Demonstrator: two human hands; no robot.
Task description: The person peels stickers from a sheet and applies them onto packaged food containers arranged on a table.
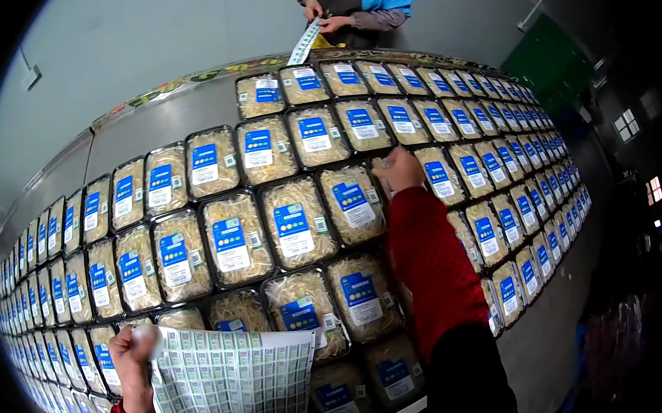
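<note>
My left hand (132,358) is closed on the upper left corner of a sheet of small green-and-white stickers (231,376), which hangs over the lower packs. My right hand (401,171), at the end of a red sleeve, reaches over the rows of packs. Its fingers are bent together over a pack edge; whatever they may hold is too small to make out. Just left of it lies a wrapped pack (353,200) with a blue-and-white label and a small green sticker on its right side. Many similar black trays bear such labels.
Across the metal table (153,117), a person in a blue top and dark apron (345,0) holds a strip of stickers (304,43). Rows of packs stretch away left and right. A green cabinet (548,64) stands at the back right.
</note>
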